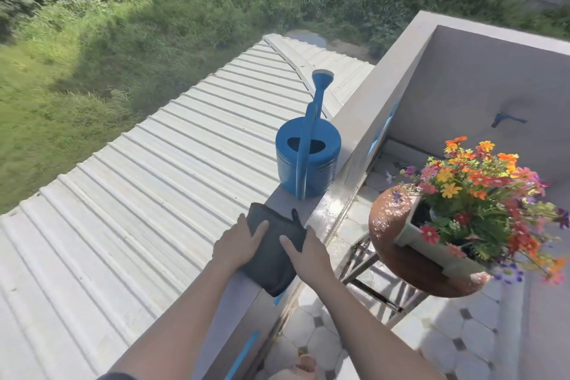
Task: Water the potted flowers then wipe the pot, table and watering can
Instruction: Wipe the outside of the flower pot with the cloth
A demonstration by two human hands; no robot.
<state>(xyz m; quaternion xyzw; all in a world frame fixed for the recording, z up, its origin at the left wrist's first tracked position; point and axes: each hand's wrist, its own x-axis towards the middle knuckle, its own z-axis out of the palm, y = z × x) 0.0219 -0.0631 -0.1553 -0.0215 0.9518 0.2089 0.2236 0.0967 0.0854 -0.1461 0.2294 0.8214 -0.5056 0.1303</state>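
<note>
A blue watering can [308, 157] stands upright on top of the balcony wall ledge [354, 120], spout pointing away. A folded dark grey cloth [274, 253] lies on the same ledge, nearer to me. My left hand [239, 241] rests flat on the cloth's left side and my right hand [308, 256] lies on its right side, fingers spread. To the right, a light green pot [431, 248] of orange, red and yellow flowers [481, 194] sits on a round brown wet table [388, 219].
Beyond the ledge a corrugated white roof [154, 188] slopes down to grass. The balcony floor [462, 336] has pale tiles. The table's metal legs [370, 274] stand close to the wall. A blue tap [505, 119] sticks out of the far wall.
</note>
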